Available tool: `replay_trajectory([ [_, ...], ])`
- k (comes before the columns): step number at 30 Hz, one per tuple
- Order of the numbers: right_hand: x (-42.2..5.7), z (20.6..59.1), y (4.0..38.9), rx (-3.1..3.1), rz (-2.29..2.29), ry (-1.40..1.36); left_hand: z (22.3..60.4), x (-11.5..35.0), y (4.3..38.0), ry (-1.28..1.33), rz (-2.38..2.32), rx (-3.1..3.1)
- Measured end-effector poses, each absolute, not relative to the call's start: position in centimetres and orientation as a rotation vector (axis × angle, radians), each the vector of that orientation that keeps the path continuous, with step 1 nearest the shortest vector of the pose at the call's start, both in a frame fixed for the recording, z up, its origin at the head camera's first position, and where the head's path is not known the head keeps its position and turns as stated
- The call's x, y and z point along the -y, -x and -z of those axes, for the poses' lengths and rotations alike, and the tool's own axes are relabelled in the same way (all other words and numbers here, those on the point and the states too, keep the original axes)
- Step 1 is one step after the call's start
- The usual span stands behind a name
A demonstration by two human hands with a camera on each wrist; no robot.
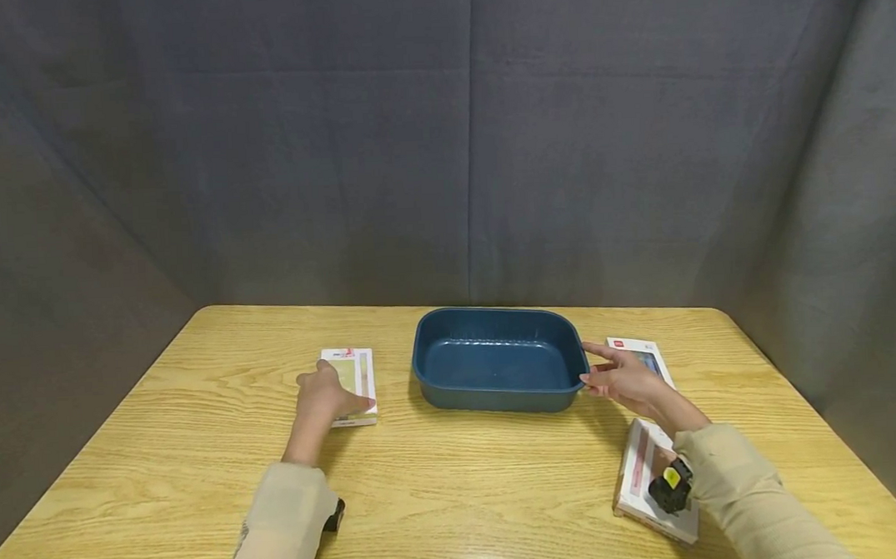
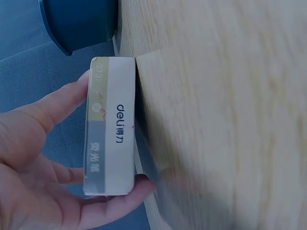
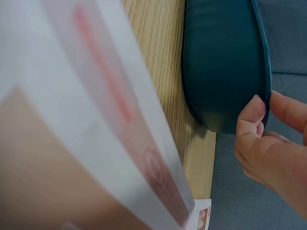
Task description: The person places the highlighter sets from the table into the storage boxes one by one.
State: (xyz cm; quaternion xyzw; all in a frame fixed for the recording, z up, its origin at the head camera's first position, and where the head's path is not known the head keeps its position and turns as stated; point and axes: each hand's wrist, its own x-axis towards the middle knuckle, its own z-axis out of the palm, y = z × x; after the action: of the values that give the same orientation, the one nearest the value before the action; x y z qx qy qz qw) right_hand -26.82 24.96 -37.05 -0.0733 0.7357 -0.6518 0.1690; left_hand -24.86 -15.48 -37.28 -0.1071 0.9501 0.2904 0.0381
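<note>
A white highlighter box [image 1: 366,383] with yellow and grey bands lies on the left of the table. My left hand [image 1: 324,397] grips it from above; in the left wrist view, the thumb is at one end of the box [image 2: 120,127] and curled fingers [image 2: 120,203] wrap the other. Mid-table stands a dark blue open basin [image 1: 498,401]. At its right end my right hand [image 1: 628,382] pinches the rim, and the right wrist view shows thumb and fingertips [image 3: 254,109] on either side of the wall of the basin [image 3: 225,62].
Behind the right hand lies a white box [image 1: 631,346] with a dark picture. Nearer, under the right wrist, is a thicker white and pink box [image 1: 637,480], which looms large in the right wrist view. Grey curtains [image 1: 337,151] enclose the wooden table [image 1: 442,488].
</note>
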Motion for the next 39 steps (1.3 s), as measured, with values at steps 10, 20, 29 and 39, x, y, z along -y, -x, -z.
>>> replay_trajectory([
  [10, -24.9, 36.8, 26.7, -2.096, 1.838, 0.208, 36.9, 15.5, 24.8, 0.306, -0.922, -2.931],
  [20, -25.0, 36.8, 26.7, -2.093, 1.831, 0.216, 36.8, 17.3, 24.6, 0.075, -1.022, -2.947],
  [29, -24.9, 36.8, 26.8, -2.083, 1.83, 0.209, 36.4, 18.1, 24.7, 0.134, -1.19, -2.888],
  [39, -25.1, 36.8, 26.8, -2.055, 1.831, 0.204, 35.4, 18.1, 24.2, 0.191, -1.313, -2.842],
])
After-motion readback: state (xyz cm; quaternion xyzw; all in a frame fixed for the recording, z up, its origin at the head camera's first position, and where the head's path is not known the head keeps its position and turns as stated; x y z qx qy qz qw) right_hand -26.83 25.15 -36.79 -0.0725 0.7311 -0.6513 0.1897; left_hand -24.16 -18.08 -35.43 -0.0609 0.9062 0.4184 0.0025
